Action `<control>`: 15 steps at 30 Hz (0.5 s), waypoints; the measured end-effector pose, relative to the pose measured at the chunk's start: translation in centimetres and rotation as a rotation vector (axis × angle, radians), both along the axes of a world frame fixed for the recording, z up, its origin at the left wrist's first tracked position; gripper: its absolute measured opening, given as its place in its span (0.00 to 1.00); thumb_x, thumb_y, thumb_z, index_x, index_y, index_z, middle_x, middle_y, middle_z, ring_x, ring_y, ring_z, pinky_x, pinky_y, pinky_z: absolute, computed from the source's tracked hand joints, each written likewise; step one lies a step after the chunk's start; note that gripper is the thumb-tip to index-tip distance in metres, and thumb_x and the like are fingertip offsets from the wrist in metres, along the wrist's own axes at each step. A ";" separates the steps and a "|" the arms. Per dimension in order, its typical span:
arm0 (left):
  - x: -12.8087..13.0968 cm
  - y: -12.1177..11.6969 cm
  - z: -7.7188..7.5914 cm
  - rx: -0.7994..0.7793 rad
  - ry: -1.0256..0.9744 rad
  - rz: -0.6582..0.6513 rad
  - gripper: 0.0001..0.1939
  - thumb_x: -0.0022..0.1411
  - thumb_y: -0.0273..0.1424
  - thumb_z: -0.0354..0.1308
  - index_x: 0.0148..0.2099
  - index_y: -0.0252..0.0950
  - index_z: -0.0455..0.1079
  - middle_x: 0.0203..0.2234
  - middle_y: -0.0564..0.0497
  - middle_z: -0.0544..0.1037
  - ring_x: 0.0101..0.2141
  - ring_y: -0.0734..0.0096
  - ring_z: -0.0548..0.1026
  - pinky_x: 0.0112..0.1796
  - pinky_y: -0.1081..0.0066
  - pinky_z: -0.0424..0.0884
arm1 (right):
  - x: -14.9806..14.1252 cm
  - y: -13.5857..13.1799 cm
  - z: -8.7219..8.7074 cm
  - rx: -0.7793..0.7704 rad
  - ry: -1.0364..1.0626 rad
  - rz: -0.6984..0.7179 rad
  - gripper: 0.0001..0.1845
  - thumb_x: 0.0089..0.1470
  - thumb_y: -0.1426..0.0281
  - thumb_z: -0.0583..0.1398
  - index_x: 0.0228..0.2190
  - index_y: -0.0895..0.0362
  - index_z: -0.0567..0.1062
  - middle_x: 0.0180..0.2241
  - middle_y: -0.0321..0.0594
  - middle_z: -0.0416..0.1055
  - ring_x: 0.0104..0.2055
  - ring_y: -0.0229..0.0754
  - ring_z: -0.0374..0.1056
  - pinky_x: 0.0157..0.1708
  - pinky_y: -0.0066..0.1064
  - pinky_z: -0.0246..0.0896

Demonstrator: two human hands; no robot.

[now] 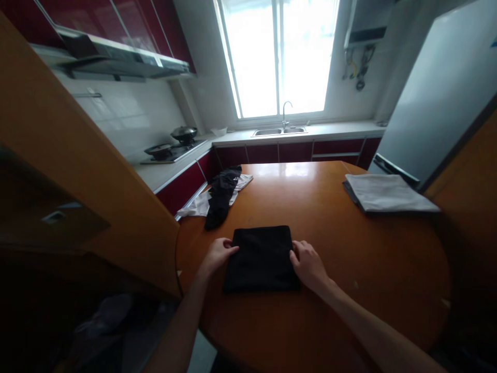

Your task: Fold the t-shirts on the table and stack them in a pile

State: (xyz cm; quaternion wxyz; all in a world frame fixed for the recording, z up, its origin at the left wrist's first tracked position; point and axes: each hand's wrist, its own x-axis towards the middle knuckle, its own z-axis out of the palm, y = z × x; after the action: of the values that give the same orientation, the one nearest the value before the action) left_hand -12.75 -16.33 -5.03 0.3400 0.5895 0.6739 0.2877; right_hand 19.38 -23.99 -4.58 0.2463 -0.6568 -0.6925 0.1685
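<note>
Folded black cloth (264, 259) on a wooden tabletop (334, 233). The cloth lay flat as a near-square at the near side of the tabletop, between the two hands. The left hand (218, 255) met its left edge, thumb toward the upper corner; the right hand (309, 262) met the right edge, fingers curled. Each grip was narrowed, with thumb and fingers close together at the cloth's margin; whether either pinched the fabric could not be told. Beyond the left hand, a crumpled black garment (223, 194) lay across white fabric (198, 205) at the tabletop's edge. At the far right, well apart from the hands, a folded pale cloth (390, 192) rested on a darker layer (351, 197). A sink (267, 132) stood below the window (252, 62) in the background.
</note>
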 end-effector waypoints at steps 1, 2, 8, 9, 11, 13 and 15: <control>0.1 0.1 0.0 -0.017 -0.023 -0.021 0.24 0.41 0.43 0.71 0.35 0.29 0.78 0.29 0.44 0.82 0.34 0.55 0.79 0.34 0.66 0.70 | -0.2 -0.3 0.2 -0.042 -0.014 0.009 0.21 0.64 0.65 0.53 0.53 0.60 0.73 0.49 0.52 0.74 0.51 0.52 0.70 0.49 0.39 0.63; 0.2 0.2 0.0 -0.033 -0.042 -0.046 0.23 0.41 0.43 0.71 0.35 0.29 0.77 0.29 0.44 0.82 0.34 0.55 0.79 0.34 0.66 0.70 | -0.3 -0.6 0.4 -0.080 -0.028 0.016 0.21 0.64 0.65 0.54 0.54 0.61 0.73 0.49 0.53 0.74 0.51 0.53 0.70 0.47 0.39 0.64; 0.5 -0.1 -0.2 -0.025 -0.042 -0.038 0.20 0.44 0.42 0.69 0.35 0.33 0.73 0.32 0.45 0.81 0.35 0.54 0.79 0.34 0.65 0.72 | -0.7 -1.5 1.7 -0.240 -0.090 0.031 0.20 0.64 0.64 0.56 0.53 0.61 0.73 0.48 0.56 0.76 0.48 0.57 0.74 0.45 0.42 0.65; 0.5 -0.2 -0.1 -0.023 -0.045 -0.033 0.20 0.45 0.41 0.69 0.36 0.33 0.72 0.33 0.45 0.81 0.36 0.54 0.79 0.35 0.65 0.73 | -0.7 -1.5 1.9 -0.246 -0.085 0.036 0.20 0.63 0.65 0.56 0.53 0.61 0.72 0.48 0.56 0.76 0.49 0.58 0.74 0.45 0.42 0.65; 0.5 -0.3 0.1 -0.033 -0.044 -0.014 0.20 0.46 0.40 0.69 0.38 0.34 0.71 0.34 0.44 0.81 0.37 0.52 0.80 0.36 0.63 0.74 | -0.6 -1.6 2.0 -0.253 -0.062 0.048 0.22 0.62 0.65 0.58 0.55 0.62 0.71 0.49 0.57 0.76 0.51 0.58 0.74 0.48 0.43 0.65; 0.6 -0.3 0.6 -0.040 -0.042 0.031 0.21 0.46 0.40 0.70 0.39 0.34 0.70 0.35 0.43 0.81 0.39 0.51 0.80 0.38 0.61 0.76 | -0.6 -1.6 2.0 -0.244 -0.025 0.060 0.25 0.60 0.65 0.59 0.57 0.61 0.70 0.51 0.56 0.75 0.52 0.58 0.73 0.50 0.43 0.64; 0.8 -0.2 1.1 -0.036 -0.076 0.083 0.23 0.46 0.38 0.70 0.42 0.34 0.69 0.38 0.42 0.80 0.41 0.50 0.80 0.40 0.60 0.77 | -0.6 -1.5 1.8 -0.224 0.029 0.061 0.28 0.58 0.66 0.61 0.59 0.59 0.68 0.52 0.55 0.75 0.53 0.57 0.73 0.50 0.42 0.63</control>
State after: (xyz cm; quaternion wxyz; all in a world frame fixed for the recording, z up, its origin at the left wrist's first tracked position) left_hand -11.96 -16.57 -3.96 0.3639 0.5434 0.6894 0.3115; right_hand 18.81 -25.51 -2.75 0.1759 -0.6563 -0.6855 0.2616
